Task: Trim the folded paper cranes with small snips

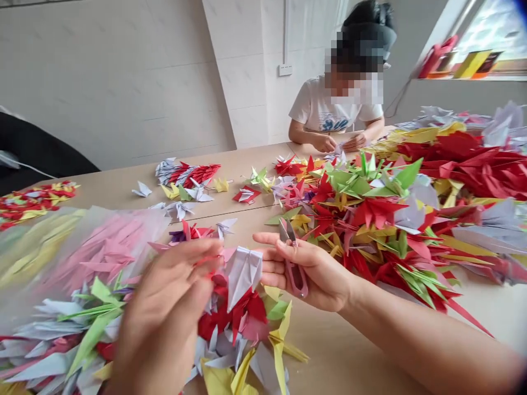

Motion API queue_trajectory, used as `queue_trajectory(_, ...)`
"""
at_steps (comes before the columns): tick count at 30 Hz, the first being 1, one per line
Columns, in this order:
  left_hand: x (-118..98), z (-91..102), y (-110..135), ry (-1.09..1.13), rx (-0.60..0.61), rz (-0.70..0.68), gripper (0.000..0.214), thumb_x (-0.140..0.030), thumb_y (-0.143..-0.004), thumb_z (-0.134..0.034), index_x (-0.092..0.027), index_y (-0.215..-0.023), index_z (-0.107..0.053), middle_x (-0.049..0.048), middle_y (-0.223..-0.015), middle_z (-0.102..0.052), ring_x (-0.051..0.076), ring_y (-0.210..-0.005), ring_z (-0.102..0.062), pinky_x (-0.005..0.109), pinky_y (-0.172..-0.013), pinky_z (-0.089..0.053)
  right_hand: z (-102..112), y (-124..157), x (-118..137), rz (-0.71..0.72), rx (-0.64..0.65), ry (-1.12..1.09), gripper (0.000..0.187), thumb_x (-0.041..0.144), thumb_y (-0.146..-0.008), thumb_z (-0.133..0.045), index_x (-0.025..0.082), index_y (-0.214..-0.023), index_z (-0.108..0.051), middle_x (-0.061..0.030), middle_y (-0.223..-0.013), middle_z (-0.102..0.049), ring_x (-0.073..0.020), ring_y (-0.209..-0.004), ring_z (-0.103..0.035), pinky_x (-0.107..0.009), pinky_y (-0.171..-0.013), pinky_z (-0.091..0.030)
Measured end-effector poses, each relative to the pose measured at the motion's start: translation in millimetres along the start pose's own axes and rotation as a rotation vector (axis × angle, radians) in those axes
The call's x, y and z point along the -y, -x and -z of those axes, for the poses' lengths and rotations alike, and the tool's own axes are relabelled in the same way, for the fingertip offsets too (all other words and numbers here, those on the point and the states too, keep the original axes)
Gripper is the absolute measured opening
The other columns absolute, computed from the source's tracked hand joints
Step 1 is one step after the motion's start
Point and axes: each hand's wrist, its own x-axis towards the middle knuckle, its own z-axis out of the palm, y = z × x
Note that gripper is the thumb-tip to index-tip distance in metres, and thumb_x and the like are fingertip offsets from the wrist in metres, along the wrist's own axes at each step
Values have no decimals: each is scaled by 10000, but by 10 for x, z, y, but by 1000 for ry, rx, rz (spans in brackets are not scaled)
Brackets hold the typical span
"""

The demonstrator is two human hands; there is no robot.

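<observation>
handling the white folded paper (pixel 244 274) appears current, right hand (pixel 323 270) clamped on scissors (pixel 289 237), left hand (pixel 164 307) fingers' grip indeterminable, next move likely needing light steadiness.

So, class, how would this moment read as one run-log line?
left hand: blurred, grip unclear | right hand: holds pink-handled scissors | between hands: folded white paper | opposite: seated person

Of hands of the person there are two, the left hand (pixel 164 302) and the right hand (pixel 315 269). I count one pair of scissors (pixel 290 237), one white paper crane (pixel 245 274) between these hands, at least two plastic bags (pixel 154 227) toward the bench's (pixel 333 351) left edge, one co-worker (pixel 337 115), one wall socket (pixel 285 70). Piled paper cranes (pixel 374 211) are too many for counting.
</observation>
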Motion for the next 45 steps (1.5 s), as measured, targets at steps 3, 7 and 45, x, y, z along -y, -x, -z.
queue_trajectory(3, 108, -91, -88, 98, 109, 60, 309, -372, -919, -674, -266, -1209, -683, 45, -1319, -679, 254, -1280, -576, 346, -1040, -472, 18, -93, -8, -39, 36, -49, 213, 235, -912, -726, 169, -1115, -732, -44, -993, -808, -104, -887, -770, -193, -826, -611)
queue_trajectory(7, 293, -158, -139, 395, 203, 168, 322, -274, -952, -543, -298, -1222, -717, 30, -1297, -713, 229, -1259, -611, 300, -988, -530, 107, -177, -57, -49, 50, -90, 170, 218, -950, -676, 170, -1100, -742, -58, -1036, -804, -108, -942, -764, -185, -869, -595)
queue_trajectory(45, 676, -296, -108, -283, 225, -70, 165, -234, -950, -609, -254, -1081, -511, 12, -988, -662, 162, -854, -728, 265, -724, -602, 532, -163, -446, 511, -264, 1112, 242, 416, -968, -584, 210, -842, -609, 15, -683, -525, -150, -618, -450, -293, -584, -379)
